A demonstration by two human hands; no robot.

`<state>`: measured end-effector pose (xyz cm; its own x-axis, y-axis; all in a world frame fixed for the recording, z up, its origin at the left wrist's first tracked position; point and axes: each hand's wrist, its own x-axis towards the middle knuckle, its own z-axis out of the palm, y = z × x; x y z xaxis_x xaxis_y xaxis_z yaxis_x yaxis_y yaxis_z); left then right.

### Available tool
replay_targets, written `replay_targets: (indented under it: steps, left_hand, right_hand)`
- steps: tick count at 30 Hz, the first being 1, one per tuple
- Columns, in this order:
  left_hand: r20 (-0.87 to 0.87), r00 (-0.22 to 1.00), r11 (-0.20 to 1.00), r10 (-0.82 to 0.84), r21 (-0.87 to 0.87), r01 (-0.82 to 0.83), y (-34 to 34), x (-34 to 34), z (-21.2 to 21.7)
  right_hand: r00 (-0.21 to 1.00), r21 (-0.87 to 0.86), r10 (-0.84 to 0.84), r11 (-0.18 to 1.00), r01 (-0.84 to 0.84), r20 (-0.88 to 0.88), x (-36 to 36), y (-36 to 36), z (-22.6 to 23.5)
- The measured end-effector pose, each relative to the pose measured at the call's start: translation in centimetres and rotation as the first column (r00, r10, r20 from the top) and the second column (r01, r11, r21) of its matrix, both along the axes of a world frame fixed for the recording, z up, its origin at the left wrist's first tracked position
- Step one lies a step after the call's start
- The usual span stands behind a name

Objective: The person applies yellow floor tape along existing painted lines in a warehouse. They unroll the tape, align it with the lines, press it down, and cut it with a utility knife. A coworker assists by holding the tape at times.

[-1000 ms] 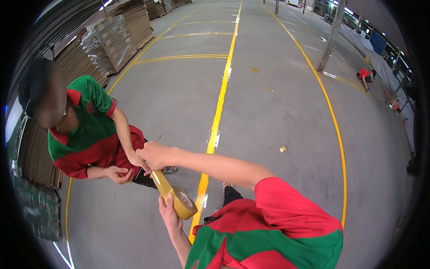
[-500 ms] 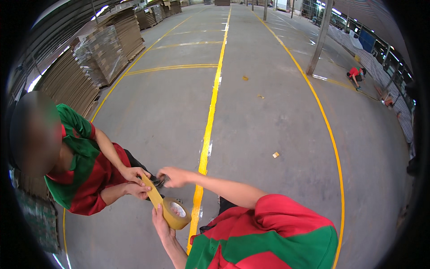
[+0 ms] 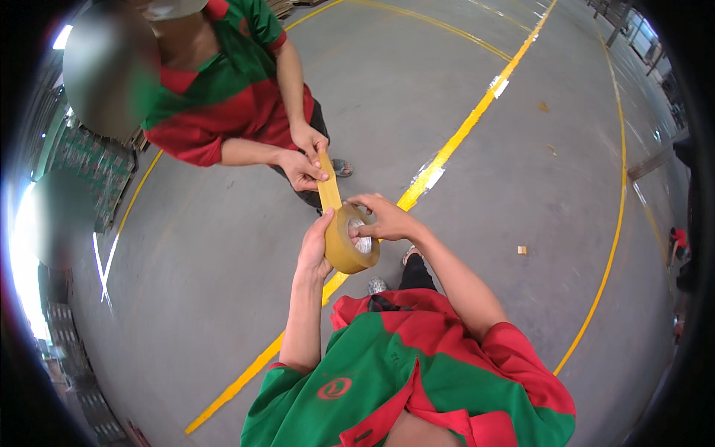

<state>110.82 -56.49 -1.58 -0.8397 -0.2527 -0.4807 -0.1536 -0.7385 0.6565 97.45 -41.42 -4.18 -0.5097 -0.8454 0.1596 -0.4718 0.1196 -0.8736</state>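
Observation:
A wide roll of yellow-brown adhesive tape [image 3: 339, 252] is held up in front of me. My left hand [image 3: 316, 244] is closed on the roll's left side, its thumb near where the strip leaves the roll. My right hand [image 3: 387, 217] grips the right rim, with fingers over the edge and part of the hand inside the white core. From the top of the roll a short strip of tape [image 3: 328, 188] runs up to a co-worker in a red and green shirt. The co-worker's hands [image 3: 307, 156] pinch its free end.
Beneath us a yellow floor line [image 3: 456, 138] runs diagonally across the grey concrete floor [image 3: 477, 320]. A small light-coloured scrap [image 3: 522, 250] lies to the right. Wrapped stacked goods [image 3: 89, 167] stand at the left, and a grey post [image 3: 657, 158] rises at the right.
My right hand has come from beside the strip onto the roll's rim and core. My view has tilted down and turned, so the co-worker now appears higher up.

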Motion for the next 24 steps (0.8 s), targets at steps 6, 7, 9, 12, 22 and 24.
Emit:
replay_targets:
  steps: [6, 7, 9, 12, 22, 24]
  left_hand:
    - [0.011, 0.996, 0.986, 0.094, -0.143, -0.091, -1.1, 0.1, -0.4]
    - [0.049, 0.989, 0.962, 0.139, -0.243, -0.123, -0.8, 0.1, -0.9]
    - [0.081, 0.986, 0.936, 0.144, -0.334, -0.109, 0.2, 0.6, -2.0]
    - [0.153, 0.976, 0.868, 0.158, -0.493, -0.063, 2.4, 1.2, -4.3]
    - [0.178, 0.965, 0.802, 0.194, -0.595, -0.052, 1.1, -1.2, -7.8]
    - [0.172, 0.95, 0.808, 0.262, -0.578, -0.118, 0.8, -1.7, -7.8]
  right_hand:
    - [0.964, 0.225, -0.001, 0.973, -0.061, 0.266, -1.0, -2.6, -4.8]
    - [0.928, 0.27, -0.001, 0.957, -0.107, 0.372, -0.9, -2.3, -5.8]
    - [0.773, 0.357, 0.004, 0.885, -0.298, 0.634, -0.3, -1.8, -7.5]
    - [0.277, 0.225, -0.126, 0.905, -0.361, 0.952, 2.4, 0.0, -9.6]
    - [0.825, 0.493, -0.409, 0.85, 0.188, 0.39, 1.3, -1.6, -15.6]
    - [0.941, 0.374, -0.293, 0.864, 0.336, -0.17, 0.7, -1.0, -15.5]
